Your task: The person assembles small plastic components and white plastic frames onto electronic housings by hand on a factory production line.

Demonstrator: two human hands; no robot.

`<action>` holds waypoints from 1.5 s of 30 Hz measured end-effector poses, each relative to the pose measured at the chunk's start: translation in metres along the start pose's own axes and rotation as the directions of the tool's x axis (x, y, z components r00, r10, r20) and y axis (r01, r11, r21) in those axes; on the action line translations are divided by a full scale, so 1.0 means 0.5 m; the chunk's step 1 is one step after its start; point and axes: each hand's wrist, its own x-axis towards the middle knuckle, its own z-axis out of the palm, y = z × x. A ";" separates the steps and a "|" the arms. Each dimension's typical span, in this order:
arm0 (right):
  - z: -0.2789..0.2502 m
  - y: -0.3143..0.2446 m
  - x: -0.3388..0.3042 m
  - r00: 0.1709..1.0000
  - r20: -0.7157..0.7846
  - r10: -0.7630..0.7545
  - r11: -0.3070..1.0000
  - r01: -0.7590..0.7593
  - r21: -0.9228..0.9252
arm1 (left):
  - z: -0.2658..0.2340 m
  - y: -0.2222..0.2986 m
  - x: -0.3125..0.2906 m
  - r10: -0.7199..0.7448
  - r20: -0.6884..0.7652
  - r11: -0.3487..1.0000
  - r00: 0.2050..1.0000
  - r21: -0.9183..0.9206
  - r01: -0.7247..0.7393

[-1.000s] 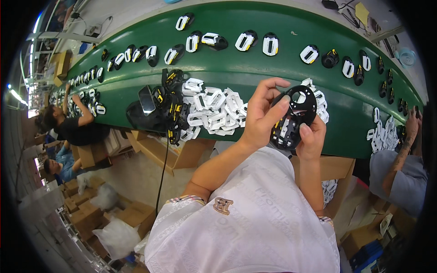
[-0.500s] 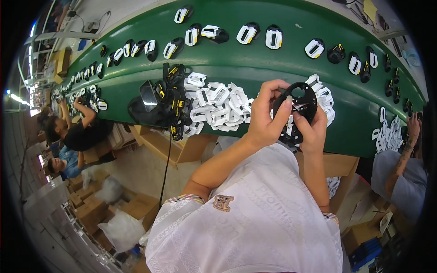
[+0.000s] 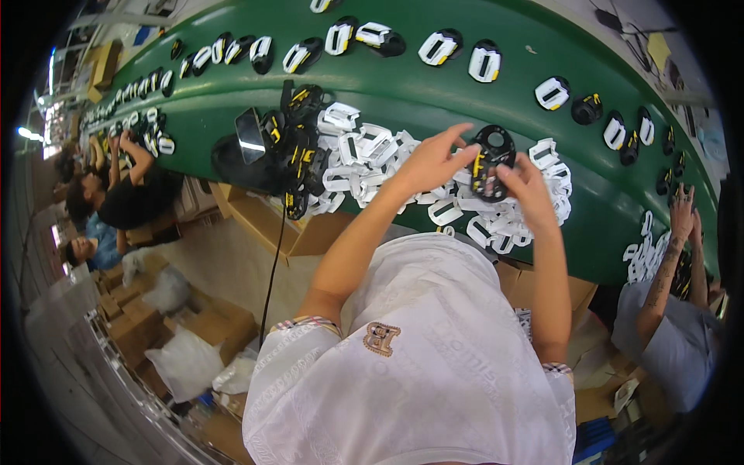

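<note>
My right hand [image 3: 531, 190] grips the lower right edge of a black oval housing [image 3: 496, 143] with yellow parts along its left side and a round opening near its top. My left hand [image 3: 434, 161] is open just left of the housing, index finger and thumb apart; whether the thumb tip touches the housing is hard to tell. Beneath both hands spreads a heap of white oval frames [image 3: 372, 147], each with a slot in the middle. More white frames [image 3: 554, 170] lie right of my right hand.
Left of the heap sit several black-and-yellow housings [image 3: 304, 159] and a phone [image 3: 249, 136] on a black bag [image 3: 232, 167]. Housings with white frames [image 3: 440, 48] line the green conveyor belt [image 3: 504, 101]. Cardboard boxes [image 3: 310, 232] stand below its edge. Co-workers sit left and right.
My left hand has let go of the black housing and opened to its left. The housing now shows its yellow parts, held by the right hand alone. The view has shifted slightly.
</note>
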 end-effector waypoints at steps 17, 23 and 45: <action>-0.047 0.040 0.289 0.808 0.093 -0.582 0.278 0.305 -0.911 | -0.231 -0.215 -0.214 0.206 -0.796 0.743 0.569 0.506 0.439; 0.060 0.133 0.190 0.927 0.169 -0.335 0.566 0.341 -0.751 | -0.274 -0.212 -0.062 0.258 -0.400 0.378 0.880 0.879 0.289; 0.095 0.060 0.048 0.965 0.188 0.185 0.922 -0.236 0.307 | -0.104 -0.017 -0.058 0.696 0.126 0.486 0.707 0.642 -0.593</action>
